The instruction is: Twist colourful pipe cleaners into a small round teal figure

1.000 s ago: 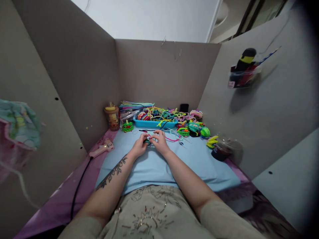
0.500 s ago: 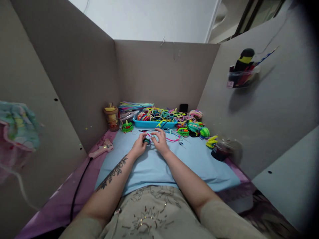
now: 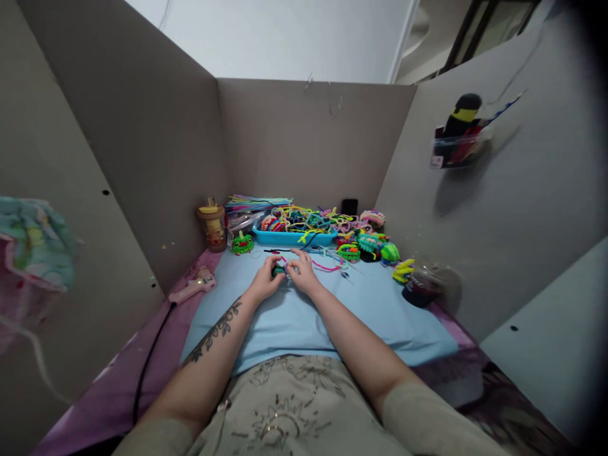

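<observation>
My left hand [image 3: 266,280] is curled around a small dark green piece [image 3: 278,271], which looks like pipe-cleaner work. Fingers cover most of it. From the other side, the thumb and a finger of my right hand [image 3: 304,277] pinch at the piece's right edge, while its other fingers stretch forward. What exactly lies in that pinch is too small to make out. A pink pipe cleaner [image 3: 327,268] curves over the blue cloth [image 3: 332,316] to the right of my hands. Just beyond my fingertips lies a thin black strip [image 3: 275,251].
A blue tray [image 3: 294,238] of tangled pipe cleaners stands at the back. A green frog-like figure [image 3: 242,243] and a tumbler [image 3: 212,226] are on the left, near a pink glue gun [image 3: 194,286]. Fuzzy figures [image 3: 368,240] and a dark cup [image 3: 420,291] stand on the right.
My right thumb and finger have closed together and moved slightly left, against the green piece. My left hand stays almost in place.
</observation>
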`<state>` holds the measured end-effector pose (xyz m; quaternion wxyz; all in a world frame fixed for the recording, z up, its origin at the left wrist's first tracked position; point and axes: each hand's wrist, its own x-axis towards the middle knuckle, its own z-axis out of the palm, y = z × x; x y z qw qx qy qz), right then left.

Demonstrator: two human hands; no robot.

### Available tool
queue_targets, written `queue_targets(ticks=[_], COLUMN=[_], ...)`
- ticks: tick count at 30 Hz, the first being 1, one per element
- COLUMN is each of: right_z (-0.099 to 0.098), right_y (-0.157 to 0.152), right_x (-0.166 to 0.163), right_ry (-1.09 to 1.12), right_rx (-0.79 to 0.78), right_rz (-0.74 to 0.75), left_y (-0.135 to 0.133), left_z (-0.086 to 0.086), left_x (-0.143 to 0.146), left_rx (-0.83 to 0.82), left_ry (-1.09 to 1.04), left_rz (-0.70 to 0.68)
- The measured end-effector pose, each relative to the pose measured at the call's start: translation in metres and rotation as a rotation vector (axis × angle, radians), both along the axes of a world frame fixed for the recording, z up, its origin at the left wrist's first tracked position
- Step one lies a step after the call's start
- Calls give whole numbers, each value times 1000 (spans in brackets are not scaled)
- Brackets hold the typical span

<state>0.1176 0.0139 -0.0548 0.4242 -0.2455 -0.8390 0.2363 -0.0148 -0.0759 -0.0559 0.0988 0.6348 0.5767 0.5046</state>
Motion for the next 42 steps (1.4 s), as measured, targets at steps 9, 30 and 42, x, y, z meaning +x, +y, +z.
queue_targets(ticks=[9, 30, 42], right_z=[2, 6, 6], right_y=[2, -19, -2], right_x=[4, 0, 4], right_ry=[-57, -95, 171], right_rx=[30, 255, -144], right_rz=[90, -49, 108], left_y=[-1, 0, 2], left_z=[0, -2, 2], left_x=[-2, 0, -3], left_rx=[-5, -59, 4], left_ry=[125, 192, -139], left_rz=[-14, 188, 113])
